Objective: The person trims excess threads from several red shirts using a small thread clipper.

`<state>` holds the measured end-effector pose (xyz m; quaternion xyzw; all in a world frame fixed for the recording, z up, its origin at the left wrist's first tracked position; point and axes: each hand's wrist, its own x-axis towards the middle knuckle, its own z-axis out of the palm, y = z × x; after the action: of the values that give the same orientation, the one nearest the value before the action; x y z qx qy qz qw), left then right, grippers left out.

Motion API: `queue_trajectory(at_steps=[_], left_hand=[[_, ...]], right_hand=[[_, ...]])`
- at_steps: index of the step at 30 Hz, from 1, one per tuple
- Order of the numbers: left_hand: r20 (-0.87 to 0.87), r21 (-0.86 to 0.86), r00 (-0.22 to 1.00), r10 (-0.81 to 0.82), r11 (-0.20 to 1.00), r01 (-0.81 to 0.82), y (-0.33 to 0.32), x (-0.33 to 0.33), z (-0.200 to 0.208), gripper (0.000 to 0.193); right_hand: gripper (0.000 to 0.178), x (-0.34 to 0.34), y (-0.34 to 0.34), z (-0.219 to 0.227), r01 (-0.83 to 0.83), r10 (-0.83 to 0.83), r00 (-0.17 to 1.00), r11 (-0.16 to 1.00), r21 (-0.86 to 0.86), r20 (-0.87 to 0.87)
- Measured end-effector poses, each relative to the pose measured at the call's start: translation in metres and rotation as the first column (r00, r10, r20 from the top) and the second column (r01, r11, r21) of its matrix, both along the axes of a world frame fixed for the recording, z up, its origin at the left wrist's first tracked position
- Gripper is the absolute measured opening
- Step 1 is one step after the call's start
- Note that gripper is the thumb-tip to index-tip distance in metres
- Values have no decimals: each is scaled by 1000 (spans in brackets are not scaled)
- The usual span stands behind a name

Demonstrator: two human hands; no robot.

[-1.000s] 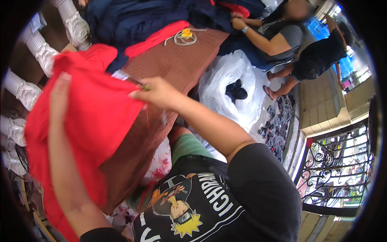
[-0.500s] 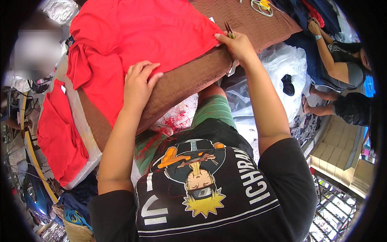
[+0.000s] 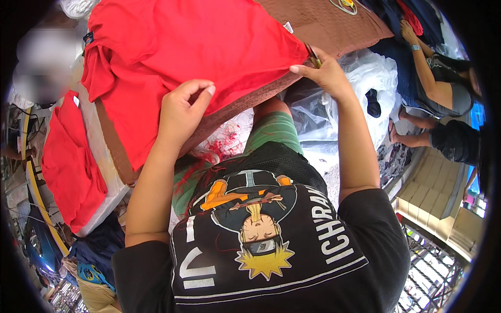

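Note:
A bright red garment point(image 3: 203, 47), seemingly a T-shirt, lies spread over the table, its near edge drawn over the table's front. My left hand point(image 3: 180, 109) is closed at that edge, thumb and forefinger pressed together on the cloth. At the garment's right corner, my right hand point(image 3: 330, 78) holds small thread snips point(image 3: 314, 58), blades pointing up and away. Its thumb rests against the red edge; the other fingers are partly hidden behind the snips. A white tag point(image 3: 288, 27) sticks out from the far right edge of the garment.
Brown quilted cloth point(image 3: 334, 31) covers the table. Another red garment point(image 3: 73, 167) lies at the left. Clear plastic sheeting point(image 3: 339, 115) fills the floor at right. Red thread scraps point(image 3: 222, 143) lie below the table edge. A co-worker point(image 3: 438, 78) handles dark cloth at far right.
The red garment has been pulled toward me and to the right, covering more of the table's front edge. My left fingers have closed onto it. My right hand with the snips has moved slightly right and nearer.

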<state>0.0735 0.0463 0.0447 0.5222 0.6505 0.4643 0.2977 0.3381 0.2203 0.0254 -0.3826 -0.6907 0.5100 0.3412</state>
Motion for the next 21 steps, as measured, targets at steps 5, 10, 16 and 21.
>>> queue_trajectory(at_steps=[5,10,16,21], left_hand=[[94,273,974,205,936,-224,-2,-14,20,16],[18,469,884,467,777,-420,-25,-70,48,19],[-514,-135,849,125,965,-224,-94,-143,26,17],[-510,122,822,251,968,-220,-54,-96,36,18]], right_hand=[[49,-40,-11,-10,143,-188,951,971,192,246],[36,-53,-42,24,142,-306,927,822,552,217],[24,-44,-52,18,-388,70,853,748,539,517],[36,-49,-43,43,-266,21,879,850,454,476]])
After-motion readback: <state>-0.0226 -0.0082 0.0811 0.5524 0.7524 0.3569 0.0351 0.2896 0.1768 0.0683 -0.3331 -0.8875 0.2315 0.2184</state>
